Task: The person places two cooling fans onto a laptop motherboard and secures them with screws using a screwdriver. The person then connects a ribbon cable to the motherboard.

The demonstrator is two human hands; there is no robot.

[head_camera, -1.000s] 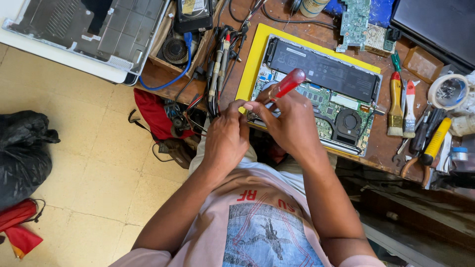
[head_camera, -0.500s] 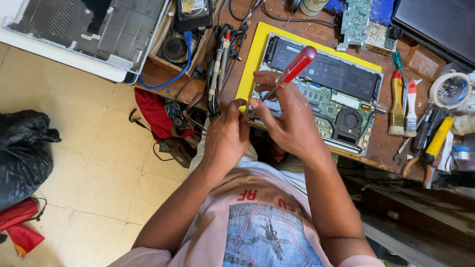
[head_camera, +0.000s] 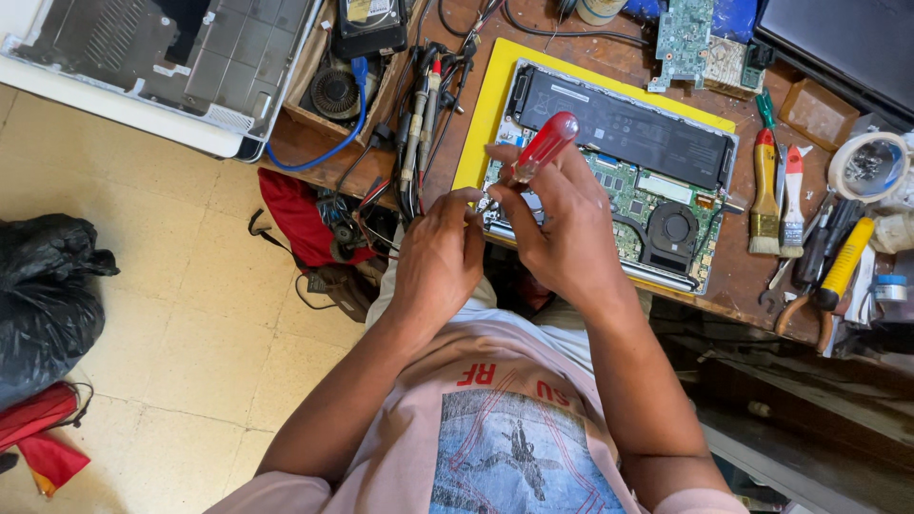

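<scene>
An opened laptop (head_camera: 657, 162) lies bottom-up on a yellow mat (head_camera: 481, 114), its black battery, green board and round fan exposed. My right hand (head_camera: 562, 228) grips a red-handled screwdriver (head_camera: 538, 150), with the handle pointing up and away from me and the tip down near the laptop's near left corner. My left hand (head_camera: 440, 257) is closed beside it, fingertips pinched at the screwdriver's tip, seemingly on a tiny part too small to make out.
Brushes (head_camera: 764, 186), a yellow-handled tool (head_camera: 843, 262) and pliers lie on the wooden bench to the right. A circuit board (head_camera: 700, 38) sits at the back. Probes and cables (head_camera: 424, 124) lie left of the mat, beside a fan (head_camera: 335, 90). A grey laptop shell (head_camera: 162, 67) rests far left.
The screwdriver's handle has swung up and leftward, and both hands have shifted slightly left along the laptop's near edge. My left fingertips stay at the tip.
</scene>
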